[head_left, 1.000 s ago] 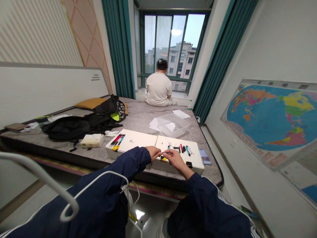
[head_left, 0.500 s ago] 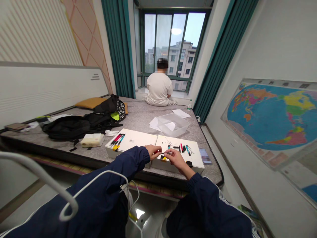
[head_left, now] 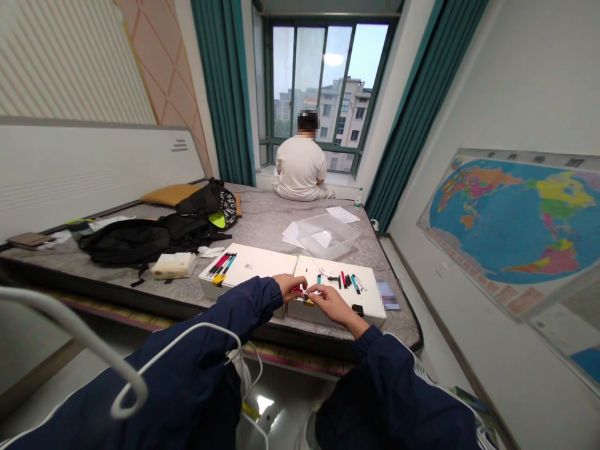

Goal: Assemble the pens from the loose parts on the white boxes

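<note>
My left hand (head_left: 289,287) and my right hand (head_left: 328,301) meet over the front edge of a white box (head_left: 365,303), fingers pinched on a thin pen part (head_left: 305,294) held between them; a red bit shows at the left fingers. A yellow piece (head_left: 308,302) lies just under the hands. Several pens and pen parts (head_left: 345,280) lie scattered on this box. A second white box (head_left: 255,262) to the left carries a bundle of pens (head_left: 222,265).
A clear plastic tub (head_left: 327,235) and loose papers (head_left: 342,214) sit behind the boxes on the grey mattress (head_left: 262,219). Black bags (head_left: 154,234) and a tissue pack (head_left: 174,265) lie left. A person (head_left: 300,164) sits by the window, back turned. A world map (head_left: 515,219) hangs right.
The hands have closed in slightly toward each other and lowered a little over the box edge; a red piece now shows at my left fingers.
</note>
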The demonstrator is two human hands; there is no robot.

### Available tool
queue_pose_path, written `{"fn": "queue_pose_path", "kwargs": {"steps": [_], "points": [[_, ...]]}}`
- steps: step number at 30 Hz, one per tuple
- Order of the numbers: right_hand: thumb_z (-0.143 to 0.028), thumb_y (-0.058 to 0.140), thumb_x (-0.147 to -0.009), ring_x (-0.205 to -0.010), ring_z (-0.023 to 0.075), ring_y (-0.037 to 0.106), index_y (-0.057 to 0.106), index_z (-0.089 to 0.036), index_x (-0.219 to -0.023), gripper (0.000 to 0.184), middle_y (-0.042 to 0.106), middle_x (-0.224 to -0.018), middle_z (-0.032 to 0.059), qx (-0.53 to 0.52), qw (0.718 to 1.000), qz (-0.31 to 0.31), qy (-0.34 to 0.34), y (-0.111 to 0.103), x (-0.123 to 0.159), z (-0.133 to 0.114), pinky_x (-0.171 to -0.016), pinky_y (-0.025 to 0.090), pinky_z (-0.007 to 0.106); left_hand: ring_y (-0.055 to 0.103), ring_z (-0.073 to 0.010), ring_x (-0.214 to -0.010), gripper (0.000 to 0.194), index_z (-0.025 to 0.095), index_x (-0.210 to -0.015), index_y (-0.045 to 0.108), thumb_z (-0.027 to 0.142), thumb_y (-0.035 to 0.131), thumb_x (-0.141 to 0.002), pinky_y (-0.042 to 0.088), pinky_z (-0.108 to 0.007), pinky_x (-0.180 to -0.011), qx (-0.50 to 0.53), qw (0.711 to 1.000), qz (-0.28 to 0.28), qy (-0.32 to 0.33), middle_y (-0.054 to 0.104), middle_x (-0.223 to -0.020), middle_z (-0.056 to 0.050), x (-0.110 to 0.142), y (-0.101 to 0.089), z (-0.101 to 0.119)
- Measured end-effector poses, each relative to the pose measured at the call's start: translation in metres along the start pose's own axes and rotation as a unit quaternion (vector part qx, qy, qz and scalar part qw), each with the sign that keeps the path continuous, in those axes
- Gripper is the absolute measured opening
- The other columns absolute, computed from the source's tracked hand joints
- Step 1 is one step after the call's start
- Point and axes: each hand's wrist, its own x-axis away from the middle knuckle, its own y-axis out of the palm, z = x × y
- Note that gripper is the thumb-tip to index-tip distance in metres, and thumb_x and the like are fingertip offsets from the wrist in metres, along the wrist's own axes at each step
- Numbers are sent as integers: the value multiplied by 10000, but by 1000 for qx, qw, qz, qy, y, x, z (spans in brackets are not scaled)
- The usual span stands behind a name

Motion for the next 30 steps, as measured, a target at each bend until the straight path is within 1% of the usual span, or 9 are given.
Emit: {"fn": "queue_pose_path", "kwargs": {"steps": [3,7,10,14,19,24,26,28,30], "points": [[-373,556,-809,-542,98,465,657,-155,-909,260,577,-655,-9,2,1000,23,-4,-3,1,1,-526,333,200,601,-157,-747,197,226,-943,588,379,560,-822,408,-231,-688,8,1000,1,17,673,-799,-16,-1,1,-4],[-362,559,-805,-590,108,501,664,-141,-914,268,609,-714,10,14,998,57,-6,-6,2,2,-560,358,209,597,-135,-696,159,221,-912,598,346,536,-836,407,-209,-657,36,999,-2,0,668,-778,-4,-3,5,-7],[-368,528,-831,-642,129,542,671,-145,-958,294,636,-743,23,33,998,44,-13,-5,2,2,-615,395,228,577,-109,-637,156,222,-913,596,331,505,-847,399,-192,-633,53,999,-1,-5,658,-745,15,-3,8,-9],[-380,482,-866,-772,175,593,698,-159,-927,316,678,-809,46,59,997,17,-40,-3,2,3,-734,423,269,578,-116,-632,163,219,-910,585,341,498,-847,397,-196,-622,45,999,6,4,649,-717,14,-3,10,-10],[-391,464,-874,-825,194,601,690,-164,-973,335,693,-903,61,70,996,41,-40,-10,8,8,-769,426,290,610,-134,-639,179,224,-927,563,369,480,-864,417,-215,-632,42,998,27,-48,682,-750,8,1,8,-18],[-437,454,-863,-835,206,598,681,-148,-956,379,692,-907,68,75,994,80,-8,-21,11,29,-763,430,299,660,-155,-846,236,210,-1059,535,341,468,-875,458,-249,-776,112,987,76,-91,721,-938,-27,8,1,-32],[-439,439,-867,-839,208,602,678,-149,-948,385,692,-915,69,106,987,120,12,-21,7,40,-762,429,296,655,-157,-904,261,200,-1057,564,359,463,-876,457,-260,-825,132,982,91,-102,717,-973,-37,10,-3,-35],[-418,419,-881,-831,203,612,673,-161,-957,369,694,-930,72,168,974,150,40,-17,1,48,-749,425,281,652,-161,-930,261,193,-985,611,386,485,-862,458,-265,-842,147,978,103,-108,712,-990,-46,10,-9,-35],[-385,390,-906,-820,198,624,656,-176,-996,350,696,-931,81,255,953,148,67,-8,-7,53,-737,415,265,655,-172,-934,244,183,-921,624,392,542,-825,475,-272,-804,178,971,115,-113,712,-986,-57,10,-13,-32]]}}
